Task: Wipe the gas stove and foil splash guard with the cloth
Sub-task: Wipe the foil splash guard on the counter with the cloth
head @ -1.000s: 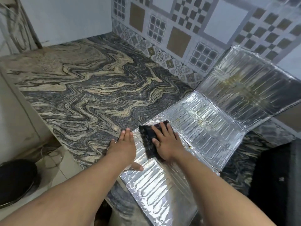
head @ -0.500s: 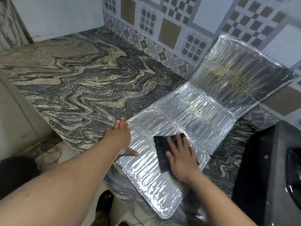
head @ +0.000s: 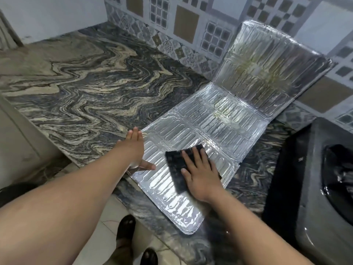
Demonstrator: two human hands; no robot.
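R hand (head: 202, 175) flat, pressing cloth (head: 177, 165) on foil guard (head: 219, 119) | L hand (head: 133, 148) open, steadying guard edge | guard's upright panel stained, stove (head: 324, 188) right of guard prob. unwiped

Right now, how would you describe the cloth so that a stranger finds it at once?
On the marbled counter lies a silver foil splash guard. On its nearest panel, under the right hand, is the cloth: the only dark, flat thing on the shiny foil.

Both hands (head: 133, 148) flat (fingers (head: 196, 155) spread)
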